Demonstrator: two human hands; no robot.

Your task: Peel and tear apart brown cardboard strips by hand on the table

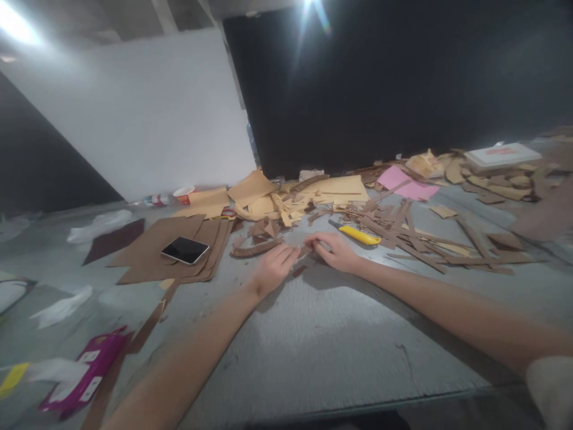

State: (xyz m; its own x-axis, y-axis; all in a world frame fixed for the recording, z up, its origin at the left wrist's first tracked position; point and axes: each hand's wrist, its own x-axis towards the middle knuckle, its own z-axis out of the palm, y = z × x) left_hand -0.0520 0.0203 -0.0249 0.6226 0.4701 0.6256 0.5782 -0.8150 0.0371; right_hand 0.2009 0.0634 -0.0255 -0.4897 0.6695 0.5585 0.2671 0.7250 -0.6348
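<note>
Two hands: left hand and right hand are held near each other above the grey table, fingers curled.
Brown scrap: seen between the fingertips; whether it is gripped by either hand cannot be told.
Yellow utility knife: laid just beyond the right hand, near brown strips.
Smartphone: rested on stacked brown sheets, left side.
Pink sheet: placed at far right, partly overlaid by a strip.

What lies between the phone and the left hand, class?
In the head view, the edge of the brown sheets under the phone, then a curved brown strip close to the left hand.
</note>
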